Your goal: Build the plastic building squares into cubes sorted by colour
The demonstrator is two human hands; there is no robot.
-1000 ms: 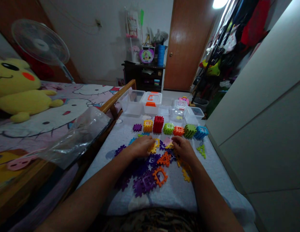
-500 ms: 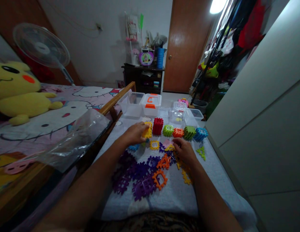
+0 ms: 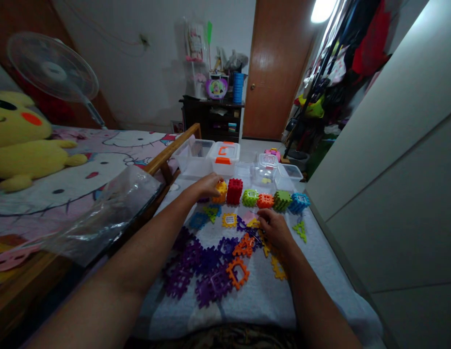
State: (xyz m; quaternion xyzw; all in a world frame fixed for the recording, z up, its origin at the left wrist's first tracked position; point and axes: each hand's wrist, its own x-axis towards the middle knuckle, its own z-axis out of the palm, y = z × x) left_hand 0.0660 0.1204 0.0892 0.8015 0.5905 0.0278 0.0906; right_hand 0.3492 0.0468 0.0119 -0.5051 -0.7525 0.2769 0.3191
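Note:
My left hand [image 3: 210, 185] is closed around the side of a stack of yellow toothed building pieces [image 3: 221, 193], its fingertips against the top and back. A red stack [image 3: 234, 192] stands just right of it. My right hand [image 3: 272, 224] is curled, with thumb and fingertips on the edge of a yellow building piece [image 3: 253, 223] among purple ones. A single yellow window piece [image 3: 229, 220] lies flat between the hands. Blue pieces [image 3: 198, 220] and a green triangular piece [image 3: 211, 213] lie below my left wrist.
Light green [image 3: 250, 197], orange [image 3: 265, 200], dark green [image 3: 282, 200] and blue [image 3: 298, 202] stacks continue the row. Purple pieces [image 3: 210, 261] and orange pieces [image 3: 237, 273] spread nearer me. Clear plastic boxes [image 3: 194, 157] stand behind. A wooden bed rail [image 3: 174, 151] borders the left.
My left hand has shifted slightly back and left at the yellow stack, uncovering the blue and green pieces below. My right hand stays by the yellow piece. The view has moved a little.

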